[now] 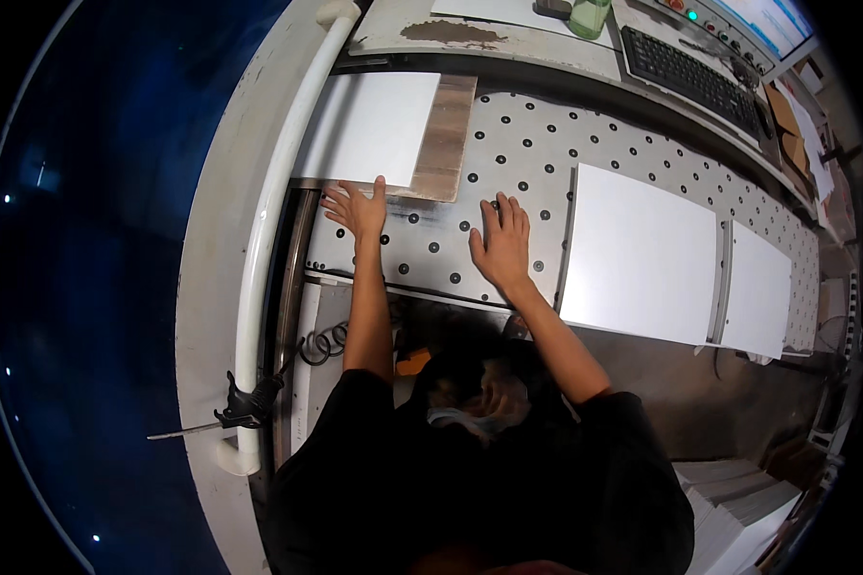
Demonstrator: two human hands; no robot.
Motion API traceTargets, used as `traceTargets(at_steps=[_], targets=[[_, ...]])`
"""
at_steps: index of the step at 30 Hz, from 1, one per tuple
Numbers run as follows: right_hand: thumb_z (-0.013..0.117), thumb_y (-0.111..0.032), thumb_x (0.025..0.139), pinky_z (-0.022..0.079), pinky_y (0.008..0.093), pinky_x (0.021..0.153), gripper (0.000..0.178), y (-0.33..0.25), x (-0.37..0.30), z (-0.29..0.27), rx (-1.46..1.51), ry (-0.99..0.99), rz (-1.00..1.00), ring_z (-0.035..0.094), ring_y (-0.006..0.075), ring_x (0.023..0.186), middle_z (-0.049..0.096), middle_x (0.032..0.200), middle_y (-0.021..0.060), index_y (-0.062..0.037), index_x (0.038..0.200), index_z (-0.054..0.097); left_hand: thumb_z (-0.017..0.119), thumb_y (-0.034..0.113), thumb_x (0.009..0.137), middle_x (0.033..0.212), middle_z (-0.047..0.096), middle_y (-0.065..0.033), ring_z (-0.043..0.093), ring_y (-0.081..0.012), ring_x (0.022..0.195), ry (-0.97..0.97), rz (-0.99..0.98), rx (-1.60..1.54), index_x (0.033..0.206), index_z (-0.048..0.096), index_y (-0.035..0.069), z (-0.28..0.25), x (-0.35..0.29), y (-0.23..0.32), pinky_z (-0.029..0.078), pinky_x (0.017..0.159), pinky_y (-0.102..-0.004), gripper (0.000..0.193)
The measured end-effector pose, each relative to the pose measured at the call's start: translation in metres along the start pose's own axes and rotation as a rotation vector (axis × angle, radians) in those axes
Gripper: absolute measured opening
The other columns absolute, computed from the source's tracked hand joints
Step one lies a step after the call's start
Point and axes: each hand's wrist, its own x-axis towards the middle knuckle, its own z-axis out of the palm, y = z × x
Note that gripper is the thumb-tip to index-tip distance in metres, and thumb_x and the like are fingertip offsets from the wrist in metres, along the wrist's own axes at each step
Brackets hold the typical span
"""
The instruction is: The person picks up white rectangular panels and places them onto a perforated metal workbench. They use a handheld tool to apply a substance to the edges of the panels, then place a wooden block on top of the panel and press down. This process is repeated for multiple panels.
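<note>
Hands lie flat and spread on the grey perforated metal worktop (547, 153), which is dotted with black round inserts. The left hand (358, 209) is wide open, fingers splayed, its fingertips touching the near edge of the white rectangular panel (374, 125) that rests on a brown wood-grain backing board (448, 144); it grips nothing. The right hand (501, 244) is also open and pressed palm-down on bare worktop, holding nothing, just beside the left edge of a large white square panel (640, 254).

As a judgement, the work looks part-way along: two white panels, the large one and a narrower white panel (758, 289) to its right, already lie side by side along the near edge, while the panel on the backing board sits apart at the far left, seemingly not yet set in line with them.

For room, bare worktop lies between the two hands and beyond them toward the far edge. To the left a white rounded tube rail (283, 182) bounds the worktop closely, so little sideways play exists there. A black keyboard (690, 72) sits well apart on the far ledge.
</note>
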Motion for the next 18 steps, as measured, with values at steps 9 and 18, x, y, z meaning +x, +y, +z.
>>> traceTargets(at_steps=[9, 18], targets=[[0.067, -0.021, 0.087, 0.026, 0.057, 0.117, 0.058, -0.003, 0.005, -0.006, 0.007, -0.022, 0.019, 0.035, 0.0475, 0.141, 0.042, 0.149, 0.0295, 0.0015, 0.138, 0.053, 0.063, 0.072, 0.084, 0.16, 0.03, -0.0306, 0.027, -0.0523, 0.146, 0.046, -0.017, -0.006, 0.154, 0.038, 0.002, 0.002, 0.051, -0.007, 0.008, 0.119, -0.0666, 0.102], [0.069, -0.019, 0.085, 0.027, 0.0581, 0.116, 0.058, -0.01, 0.005, -0.009, 0.001, -0.055, 0.03, 0.034, 0.0477, 0.14, 0.041, 0.148, 0.0299, 0.0019, 0.136, 0.052, 0.063, 0.078, 0.08, 0.159, 0.031, -0.0267, 0.025, -0.0527, 0.144, 0.018, -0.089, 0.094, 0.157, 0.035, 0.005, -0.021, 0.1, -0.053, 0.016, 0.117, -0.0658, 0.109]])
